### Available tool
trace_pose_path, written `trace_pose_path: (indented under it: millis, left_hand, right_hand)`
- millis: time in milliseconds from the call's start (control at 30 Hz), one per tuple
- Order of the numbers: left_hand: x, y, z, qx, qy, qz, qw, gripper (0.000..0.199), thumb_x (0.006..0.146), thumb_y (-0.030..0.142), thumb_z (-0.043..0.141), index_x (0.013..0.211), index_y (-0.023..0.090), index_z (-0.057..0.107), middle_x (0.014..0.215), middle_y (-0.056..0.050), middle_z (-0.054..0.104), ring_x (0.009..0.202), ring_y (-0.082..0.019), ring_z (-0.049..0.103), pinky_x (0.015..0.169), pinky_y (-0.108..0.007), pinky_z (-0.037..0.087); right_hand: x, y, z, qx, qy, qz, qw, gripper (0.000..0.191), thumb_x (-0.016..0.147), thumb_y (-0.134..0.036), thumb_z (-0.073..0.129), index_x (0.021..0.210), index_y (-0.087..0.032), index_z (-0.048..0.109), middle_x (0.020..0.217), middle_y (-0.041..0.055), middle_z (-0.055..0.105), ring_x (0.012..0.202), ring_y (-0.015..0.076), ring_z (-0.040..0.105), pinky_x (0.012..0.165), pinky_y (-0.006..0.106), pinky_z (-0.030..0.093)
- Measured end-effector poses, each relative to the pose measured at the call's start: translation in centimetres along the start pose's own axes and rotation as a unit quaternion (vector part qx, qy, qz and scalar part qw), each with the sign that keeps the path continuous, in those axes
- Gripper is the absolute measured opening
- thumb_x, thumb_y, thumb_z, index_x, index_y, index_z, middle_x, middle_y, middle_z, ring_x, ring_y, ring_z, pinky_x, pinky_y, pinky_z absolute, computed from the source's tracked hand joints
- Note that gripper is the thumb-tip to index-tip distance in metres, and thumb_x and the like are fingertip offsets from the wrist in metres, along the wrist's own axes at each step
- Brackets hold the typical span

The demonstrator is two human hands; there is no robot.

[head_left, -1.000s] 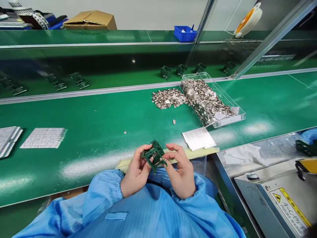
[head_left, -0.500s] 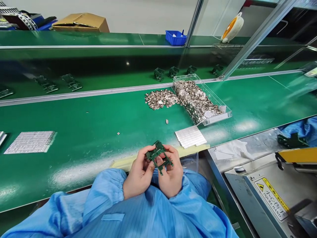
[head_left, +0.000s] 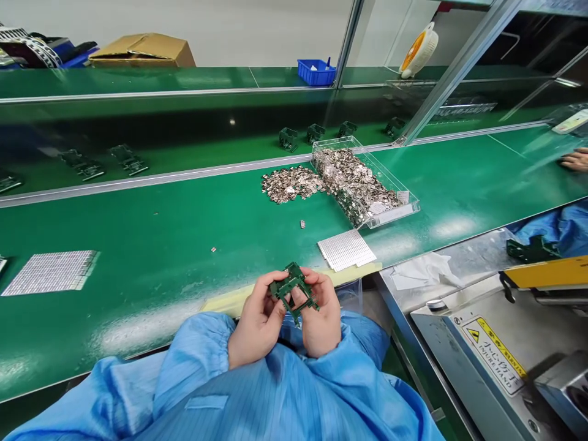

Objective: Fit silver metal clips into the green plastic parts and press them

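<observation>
A green circuit board piece (head_left: pixel 293 283) with an open frame is held between both hands, above the front edge of the green bench. My left hand (head_left: pixel 258 324) grips its left side, thumb and fingers closed on it. On the right side my right hand (head_left: pixel 321 318) is closed on the same piece, with the thumb at its opening. Beyond the hands, a sheet of small silvery squares (head_left: pixel 346 250) lies on the bench. A clear tray (head_left: pixel 395 214) full of small metal parts stands behind that sheet, with a loose pile of metal parts (head_left: pixel 290 184) to its left.
Another sheet of squares (head_left: pixel 49 272) lies at the left. Several green boards (head_left: pixel 128 159) stand along the back. A blue bin (head_left: pixel 316 73) and a cardboard box (head_left: pixel 144 52) sit on the shelf. At right are a grey machine (head_left: pixel 459 343) and another person's hand (head_left: pixel 576 160).
The view has shifted slightly. My right thumb has moved up at the board's opening, and the board has tilted a little. Another person's hand has appeared at the right edge.
</observation>
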State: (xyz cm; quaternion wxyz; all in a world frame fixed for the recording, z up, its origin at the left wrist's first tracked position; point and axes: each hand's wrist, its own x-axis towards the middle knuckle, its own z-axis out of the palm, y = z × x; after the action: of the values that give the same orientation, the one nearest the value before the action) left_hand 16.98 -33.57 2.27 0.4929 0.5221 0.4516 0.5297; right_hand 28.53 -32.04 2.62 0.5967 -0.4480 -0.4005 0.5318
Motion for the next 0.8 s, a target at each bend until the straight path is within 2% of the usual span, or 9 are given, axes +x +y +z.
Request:
trace_pose_path:
  millis: [233,333,433,500,567,600,700,733,800]
  left_hand:
    - [0.9,2.2,1.6,-0.046,-0.122,-0.094,0.987,0.036,0.093,0.035,0.055,0.126,0.027,0.041,0.121,-0.008,0.058,0.098,-0.019,0.063,0.081,-0.029,0.055]
    - [1.1,4.0,3.3,-0.017,-0.260,-0.092,0.961,0.037,0.094,0.036,0.054,0.128,0.028,0.042,0.126,-0.008,0.057,0.106,-0.020,0.061,0.089,-0.030,0.053]
    - [2.0,5.7,6.3,-0.047,-0.455,-0.121,0.881,0.050,0.092,0.036,0.057,0.137,0.032,0.036,0.128,-0.007,0.058,0.107,-0.020,0.063,0.090,-0.031,0.054]
    - [2.8,6.6,9.6,-0.051,-0.554,-0.113,0.824,0.063,0.087,0.034,0.065,0.141,0.032,0.033,0.130,-0.008,0.057,0.111,-0.022,0.063,0.093,-0.034,0.053]
    - [3.2,7.5,13.9,-0.032,-0.581,-0.057,0.812,0.063,0.083,0.034,0.069,0.138,0.028,0.039,0.131,-0.010,0.058,0.116,-0.025,0.061,0.097,-0.037,0.051]
    - [3.3,8.0,16.4,-0.016,-0.572,-0.012,0.820,0.057,0.083,0.035,0.069,0.134,0.026,0.045,0.129,-0.010,0.060,0.116,-0.025,0.060,0.098,-0.038,0.051]
    - [3.0,9.4,24.5,0.032,-0.523,0.173,0.834,0.045,0.085,0.036,0.066,0.125,0.020,0.054,0.128,-0.012,0.060,0.120,-0.027,0.056,0.103,-0.041,0.047]
    - [2.8,9.8,27.1,0.047,-0.517,0.230,0.823,0.050,0.083,0.036,0.067,0.127,0.018,0.052,0.133,-0.014,0.056,0.125,-0.028,0.052,0.106,-0.042,0.044]
    - [2.7,10.5,31.7,0.093,-0.531,0.288,0.792,0.067,0.080,0.037,0.071,0.135,0.011,0.045,0.139,-0.020,0.050,0.131,-0.032,0.046,0.109,-0.046,0.040]
  right_hand:
    - [-1.5,-4.0,-6.0,-0.179,-0.161,-0.112,0.964,0.072,0.086,-0.035,0.069,0.148,-0.032,0.032,0.152,0.0077,0.037,0.136,0.0277,0.038,0.106,0.044,0.041]
    - [-3.4,-6.8,-8.7,-0.252,-0.134,-0.194,0.938,0.071,0.083,-0.042,0.073,0.144,-0.031,0.039,0.142,0.0083,0.049,0.131,0.0280,0.045,0.108,0.046,0.038]
    - [-6.7,-9.8,-12.1,-0.272,-0.068,-0.243,0.929,0.065,0.077,-0.048,0.077,0.133,-0.030,0.050,0.122,0.0079,0.061,0.113,0.0259,0.057,0.099,0.042,0.047]
    - [-10.2,-11.5,-15.0,-0.282,-0.001,-0.251,0.926,0.065,0.073,-0.054,0.078,0.128,-0.029,0.053,0.113,0.0071,0.064,0.106,0.0256,0.061,0.093,0.041,0.052]
    - [-14.5,-12.8,-18.2,-0.307,0.147,-0.247,0.907,0.065,0.070,-0.057,0.079,0.123,-0.029,0.055,0.112,0.0077,0.064,0.105,0.0277,0.061,0.090,0.044,0.053]
    - [-16.7,-13.2,-19.8,-0.320,0.252,-0.242,0.880,0.065,0.069,-0.056,0.080,0.121,-0.028,0.055,0.113,0.0084,0.063,0.106,0.0297,0.061,0.091,0.047,0.052]
    - [-21.8,-13.9,-24.6,-0.330,0.544,-0.236,0.734,0.065,0.064,-0.051,0.083,0.118,-0.030,0.053,0.116,0.0081,0.059,0.115,0.0342,0.056,0.101,0.056,0.043]
    - [-22.7,-14.1,-25.8,-0.325,0.590,-0.228,0.703,0.063,0.065,-0.050,0.082,0.117,-0.030,0.052,0.115,0.0078,0.058,0.116,0.0341,0.056,0.103,0.057,0.041]
    - [-23.5,-14.6,-27.7,-0.310,0.617,-0.213,0.691,0.062,0.062,-0.046,0.082,0.113,-0.029,0.051,0.112,0.0075,0.060,0.114,0.0332,0.057,0.104,0.058,0.040]
